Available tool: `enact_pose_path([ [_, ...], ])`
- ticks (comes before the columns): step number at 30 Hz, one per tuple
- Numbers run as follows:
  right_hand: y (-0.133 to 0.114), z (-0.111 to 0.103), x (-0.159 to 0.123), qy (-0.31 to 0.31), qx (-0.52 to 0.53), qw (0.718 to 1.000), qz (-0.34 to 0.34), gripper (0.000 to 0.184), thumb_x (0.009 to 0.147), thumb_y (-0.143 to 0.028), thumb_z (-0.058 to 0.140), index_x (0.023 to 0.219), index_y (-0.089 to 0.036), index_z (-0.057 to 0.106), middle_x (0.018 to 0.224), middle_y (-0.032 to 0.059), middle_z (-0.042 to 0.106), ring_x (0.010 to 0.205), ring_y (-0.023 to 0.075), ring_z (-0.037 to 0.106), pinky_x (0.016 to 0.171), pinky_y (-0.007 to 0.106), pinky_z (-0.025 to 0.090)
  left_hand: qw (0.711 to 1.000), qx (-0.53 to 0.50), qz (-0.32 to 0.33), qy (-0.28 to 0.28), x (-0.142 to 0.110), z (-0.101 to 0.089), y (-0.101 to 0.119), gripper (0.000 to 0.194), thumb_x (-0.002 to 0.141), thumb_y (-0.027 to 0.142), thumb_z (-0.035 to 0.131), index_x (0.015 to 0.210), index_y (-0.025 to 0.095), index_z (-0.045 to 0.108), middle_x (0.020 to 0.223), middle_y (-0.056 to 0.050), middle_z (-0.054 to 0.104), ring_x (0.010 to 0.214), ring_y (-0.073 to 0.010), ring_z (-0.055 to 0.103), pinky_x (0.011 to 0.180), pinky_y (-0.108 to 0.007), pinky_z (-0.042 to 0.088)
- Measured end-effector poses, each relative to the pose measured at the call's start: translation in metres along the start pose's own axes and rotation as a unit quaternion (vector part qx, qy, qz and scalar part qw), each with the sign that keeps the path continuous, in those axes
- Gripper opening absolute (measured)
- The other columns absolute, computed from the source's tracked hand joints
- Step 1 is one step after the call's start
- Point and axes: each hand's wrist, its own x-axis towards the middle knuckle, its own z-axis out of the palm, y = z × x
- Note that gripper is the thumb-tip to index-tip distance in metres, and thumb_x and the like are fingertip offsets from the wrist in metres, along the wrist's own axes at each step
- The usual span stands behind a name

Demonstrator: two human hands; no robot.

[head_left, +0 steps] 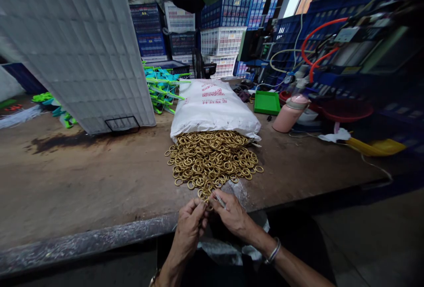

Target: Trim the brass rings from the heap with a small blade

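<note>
A heap of brass-coloured rings [212, 159] spills from the mouth of a white printed sack [212, 108] onto the table. At the table's front edge, my left hand [191, 223] is closed, thumb against fingers, pinching a ring at the near tip of the heap. My right hand [233, 216] faces it closely, its fingers closed around a slim silver tool [219, 200] whose kind I cannot make out. The fingertips of both hands almost meet, and they partly hide what lies between them.
A tall pale ribbed panel [82, 48] leans at the left, beside bright green and teal pieces [162, 86]. To the right are a green tray [266, 103], a pink bottle [289, 112] and a red bowl [347, 109]. Stacked crates [223, 39] stand behind the wooden table [99, 181].
</note>
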Motion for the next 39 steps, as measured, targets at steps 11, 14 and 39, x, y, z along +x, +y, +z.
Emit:
enact_pose_path([
  [11,0.008,0.004,-0.001,0.0,0.175,0.983,0.065,0.03,0.083,-0.043,0.042,0.072,-0.017,0.051,0.056,-0.0047,0.046,0.049,0.0084,0.038,0.05,0.021,0.033,1.0,-0.001,-0.001,0.01,0.001,0.001,0.001,0.035,0.067,0.049,0.062,0.067,0.016,0.05,0.052,0.006,0.046,0.037,-0.0024,0.032,0.035,-0.013,0.018],
  [14,0.007,0.004,-0.002,0.014,0.175,0.981,0.08,0.029,0.082,-0.044,0.043,0.072,-0.018,0.052,0.054,-0.0048,0.047,0.047,0.0085,0.038,0.048,0.021,0.032,1.0,0.0,-0.003,0.019,0.0,0.002,0.001,0.034,0.068,0.049,0.062,0.065,0.017,0.049,0.051,0.006,0.046,0.038,-0.0027,0.033,0.036,-0.013,0.019],
  [39,-0.002,-0.004,-0.008,0.034,0.073,0.997,0.021,0.022,0.084,-0.035,0.041,0.073,-0.017,0.05,0.064,-0.0036,0.047,0.061,0.0099,0.042,0.058,0.021,0.034,0.999,-0.04,-0.031,-0.019,-0.005,0.012,-0.004,0.032,0.067,0.044,0.065,0.071,0.016,0.05,0.058,0.005,0.048,0.04,-0.0018,0.036,0.036,-0.013,0.019],
])
